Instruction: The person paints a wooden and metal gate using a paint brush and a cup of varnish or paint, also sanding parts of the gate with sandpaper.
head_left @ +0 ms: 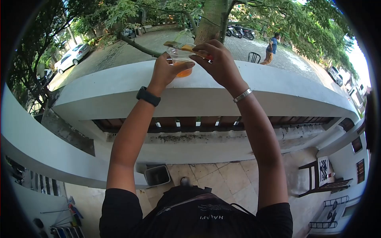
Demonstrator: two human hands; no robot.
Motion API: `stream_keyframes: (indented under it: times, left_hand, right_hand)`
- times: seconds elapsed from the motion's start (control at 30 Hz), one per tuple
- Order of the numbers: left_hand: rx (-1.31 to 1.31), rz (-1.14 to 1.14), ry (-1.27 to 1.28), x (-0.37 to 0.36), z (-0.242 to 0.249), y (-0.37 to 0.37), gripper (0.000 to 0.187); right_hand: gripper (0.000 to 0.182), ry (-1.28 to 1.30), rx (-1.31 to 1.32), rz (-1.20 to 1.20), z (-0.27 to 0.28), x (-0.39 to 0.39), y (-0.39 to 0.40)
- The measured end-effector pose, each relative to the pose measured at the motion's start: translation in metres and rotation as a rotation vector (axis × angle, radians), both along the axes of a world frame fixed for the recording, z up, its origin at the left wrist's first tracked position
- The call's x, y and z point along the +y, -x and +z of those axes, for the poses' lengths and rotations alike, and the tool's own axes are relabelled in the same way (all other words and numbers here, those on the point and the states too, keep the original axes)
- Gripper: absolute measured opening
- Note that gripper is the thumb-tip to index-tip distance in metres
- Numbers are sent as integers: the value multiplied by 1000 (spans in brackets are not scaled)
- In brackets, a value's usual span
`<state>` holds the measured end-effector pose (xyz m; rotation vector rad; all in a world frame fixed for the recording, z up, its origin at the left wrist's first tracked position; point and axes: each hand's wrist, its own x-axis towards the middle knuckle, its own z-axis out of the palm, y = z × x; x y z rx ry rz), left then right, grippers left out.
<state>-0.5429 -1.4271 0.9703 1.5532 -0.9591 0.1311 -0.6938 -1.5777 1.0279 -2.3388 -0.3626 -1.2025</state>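
Observation:
A clear plastic cup (179,55) with orange liquid (184,73) in its lower part stands at the white ledge, upright. My left hand (164,70) is wrapped around its side, thumb across the front. A flat paintbrush (186,47) lies level across the cup's mouth, bristle end pointing left. Its handle runs into my right hand (217,61), whose fingers pinch it just right of the rim; a bit of red shows beneath those fingers. A dark watch (148,96) is on my left wrist and a metal bracelet (242,95) on my right.
The broad white ledge (274,77) spans in front of me, with a tree trunk (210,23) behind it. Beyond, a person (271,47) walks on the paving near a black chair (254,57). Below are a grey bin (157,175) and a wooden chair (313,178).

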Motion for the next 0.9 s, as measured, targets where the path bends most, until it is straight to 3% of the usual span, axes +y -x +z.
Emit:
stream_keyframes:
  times: [0.1, 0.2, 0.37, 0.9]
  left_hand:
    - [46, -33, 43, 0, 2, 8, 72]
    - [-33, -46, -67, 2, 10, 12, 57]
    - [44, -12, -46, 3, 7, 17, 59]
    - [75, -49, -76, 6, 8, 21, 61]
  right_hand:
    - [21, -44, 1, 13, -3, -2, -3]
    - [19, -76, -14, 24, 1, -2, 0]
    - [19, -155, -33, 92, 4, -3, -3]
    - [35, -87, 179, -69, 18, -1, 11]
